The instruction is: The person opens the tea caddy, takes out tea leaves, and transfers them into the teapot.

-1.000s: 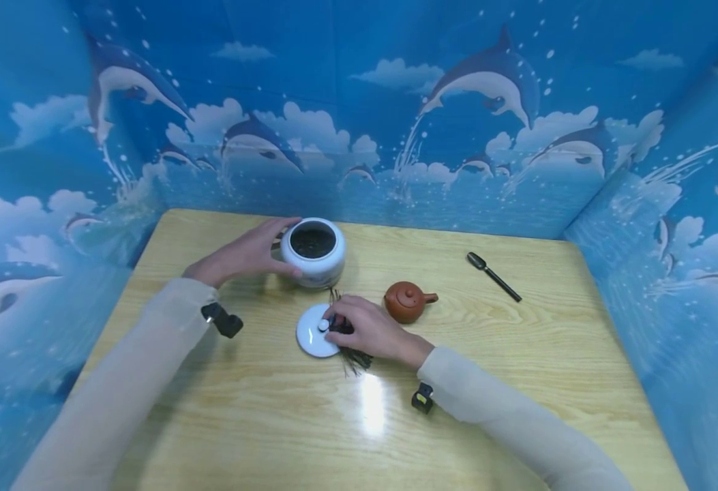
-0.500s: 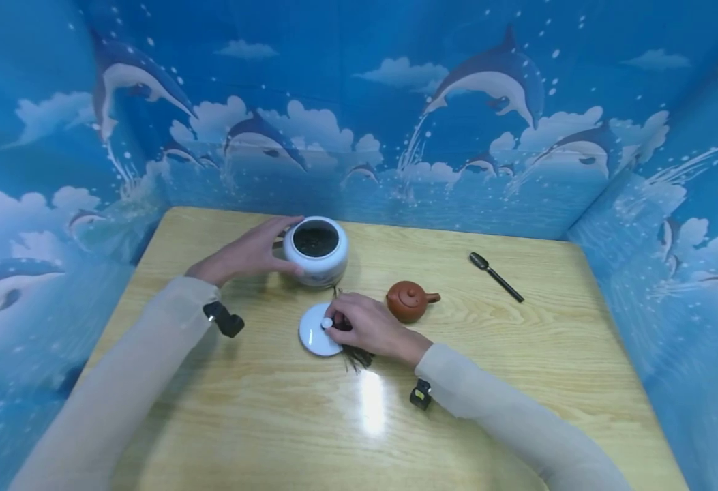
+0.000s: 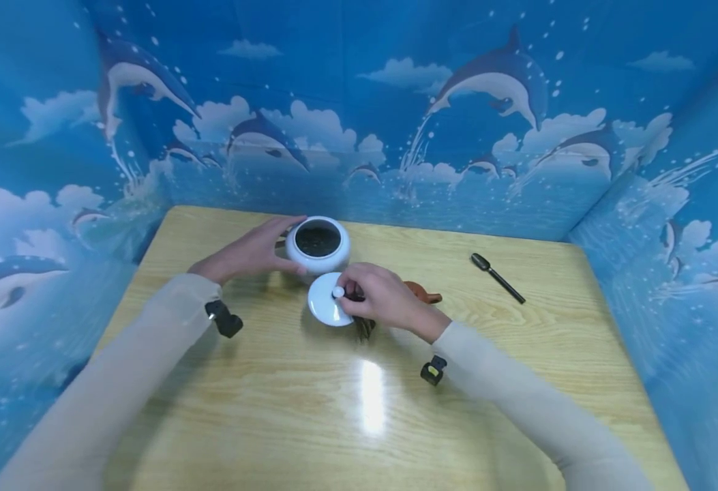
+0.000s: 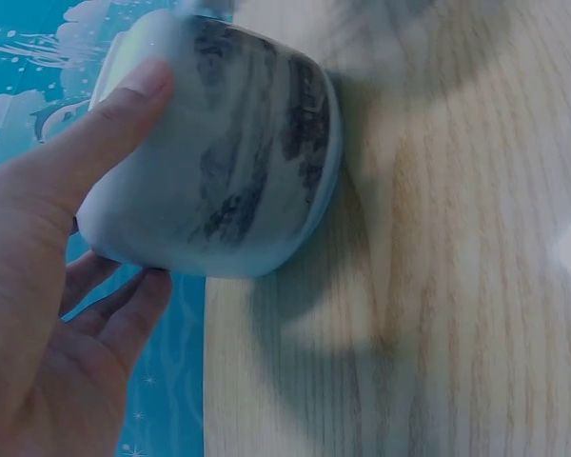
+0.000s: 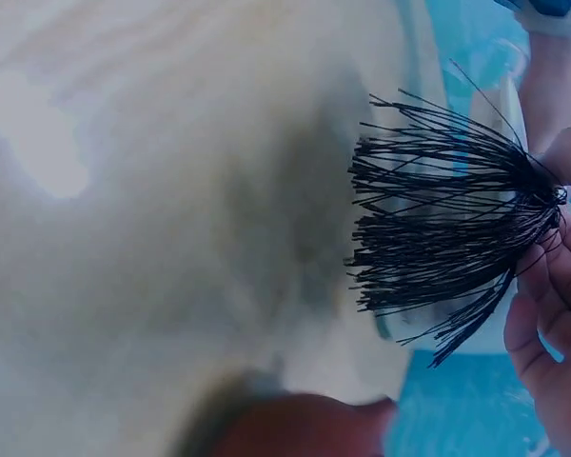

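An uncovered white jar [image 3: 318, 265] with dark contents stands near the table's back edge. My left hand [image 3: 253, 254] grips its left side, thumb in front and fingers behind; in the left wrist view, grey-blue painting shows on the jar wall [image 4: 238, 152]. My right hand [image 3: 384, 294] pinches the knob of a white lid [image 3: 323, 304], which is held tilted, just in front of the jar. From the knob hangs a dark tassel [image 5: 447, 214], its strands fanned out in the right wrist view. Whether lid and jar touch, I cannot tell.
A reddish-brown teapot [image 3: 421, 292] stands behind my right hand, partly hidden by it. Farther right lies a black scoop [image 3: 497, 278] with a long handle. Blue dolphin-print cloth [image 3: 359, 88] walls the wooden table [image 3: 260, 409] at the back and sides.
My right hand has raised the lid from the table and moved it up toward the jar, with the tassel trailing. The teapot is now partly covered by the hand. My left hand stays on the jar.
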Tool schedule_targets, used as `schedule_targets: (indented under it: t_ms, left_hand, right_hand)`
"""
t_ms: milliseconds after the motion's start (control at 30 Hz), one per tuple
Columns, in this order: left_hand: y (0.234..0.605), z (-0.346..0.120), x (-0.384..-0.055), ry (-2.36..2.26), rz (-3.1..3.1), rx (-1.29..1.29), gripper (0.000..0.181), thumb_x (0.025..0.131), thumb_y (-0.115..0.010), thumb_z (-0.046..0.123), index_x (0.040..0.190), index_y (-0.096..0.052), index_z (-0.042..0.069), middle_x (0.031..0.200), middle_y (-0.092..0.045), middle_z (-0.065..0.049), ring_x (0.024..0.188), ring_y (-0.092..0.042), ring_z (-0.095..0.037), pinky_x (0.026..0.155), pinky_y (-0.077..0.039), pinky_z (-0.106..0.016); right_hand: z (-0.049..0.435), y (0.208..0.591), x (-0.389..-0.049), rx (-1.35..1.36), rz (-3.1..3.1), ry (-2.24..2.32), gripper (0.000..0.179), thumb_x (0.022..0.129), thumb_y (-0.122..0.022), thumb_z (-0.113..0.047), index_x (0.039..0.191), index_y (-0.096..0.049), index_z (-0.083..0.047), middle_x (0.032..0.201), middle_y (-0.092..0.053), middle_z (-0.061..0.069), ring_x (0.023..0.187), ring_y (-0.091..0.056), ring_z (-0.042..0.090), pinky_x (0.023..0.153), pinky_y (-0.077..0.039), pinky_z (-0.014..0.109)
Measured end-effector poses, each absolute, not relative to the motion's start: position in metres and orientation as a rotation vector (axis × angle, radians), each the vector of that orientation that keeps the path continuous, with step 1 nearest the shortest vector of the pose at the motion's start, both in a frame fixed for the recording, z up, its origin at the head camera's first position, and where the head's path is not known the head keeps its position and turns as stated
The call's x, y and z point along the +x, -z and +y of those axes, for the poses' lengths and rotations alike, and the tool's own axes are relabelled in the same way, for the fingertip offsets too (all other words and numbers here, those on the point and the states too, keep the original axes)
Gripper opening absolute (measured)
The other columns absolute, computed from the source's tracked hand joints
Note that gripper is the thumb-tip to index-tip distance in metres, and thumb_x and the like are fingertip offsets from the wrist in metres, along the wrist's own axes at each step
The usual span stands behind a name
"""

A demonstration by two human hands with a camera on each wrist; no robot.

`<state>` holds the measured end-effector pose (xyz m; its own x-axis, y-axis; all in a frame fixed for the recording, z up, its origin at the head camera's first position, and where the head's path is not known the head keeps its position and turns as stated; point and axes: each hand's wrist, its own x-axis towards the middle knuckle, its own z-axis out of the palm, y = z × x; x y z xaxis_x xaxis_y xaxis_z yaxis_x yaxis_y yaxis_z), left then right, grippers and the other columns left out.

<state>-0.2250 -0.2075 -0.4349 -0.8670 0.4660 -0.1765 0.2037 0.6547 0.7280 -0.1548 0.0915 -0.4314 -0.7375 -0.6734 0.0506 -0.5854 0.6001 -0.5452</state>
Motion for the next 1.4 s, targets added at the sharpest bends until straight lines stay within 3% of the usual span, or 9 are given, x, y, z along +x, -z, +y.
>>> schedule_targets:
  t_ms: [533,700,1033,1400]
  left_hand:
    - [0.436,-0.207,-0.226,-1.045,2.513,0.487,0.125,0.078,-0.095,0.058,0.175,-0.025,0.020,0.179,-0.029,-0.012,0.161,-0.037,-0.037,0.130,-0.037,-0.063]
    - [0.435,-0.207,-0.225,-1.043,2.502,0.471,0.121,0.081,-0.095,0.053,0.175,-0.025,0.021,0.179,-0.028,-0.012,0.162,-0.036,-0.038,0.130,-0.037,-0.063]
    - [0.434,-0.207,-0.225,-1.027,2.508,0.480,0.115,0.086,-0.095,0.043,0.175,-0.025,0.020,0.179,-0.030,-0.012,0.162,-0.036,-0.038,0.132,-0.035,-0.063]
    - [0.436,-0.208,-0.225,-1.054,2.496,0.481,0.123,0.080,-0.095,0.054,0.175,-0.025,0.021,0.179,-0.029,-0.009,0.162,-0.036,-0.035,0.132,-0.035,-0.062]
  right_hand:
    - [0.099,0.379,-0.178,-1.056,2.653,0.893,0.021,0.102,-0.076,-0.026,0.117,-0.076,-0.010,0.100,-0.071,0.001,0.087,-0.063,0.014,0.073,-0.056,0.031]
    - [0.095,0.366,-0.187,-1.033,2.661,0.900,0.023,0.104,-0.073,-0.026,0.120,-0.075,-0.010,0.102,-0.071,0.001,0.089,-0.063,0.015,0.075,-0.056,0.032]
    - [0.083,0.352,-0.211,-1.057,2.685,0.901,0.022,0.105,-0.073,-0.022,0.120,-0.074,-0.006,0.101,-0.070,0.005,0.088,-0.062,0.019,0.075,-0.053,0.033]
    - [0.071,0.356,-0.235,-1.010,2.693,0.810,0.026,0.107,-0.071,-0.024,0.125,-0.074,-0.006,0.105,-0.070,0.007,0.091,-0.062,0.020,0.077,-0.053,0.034]
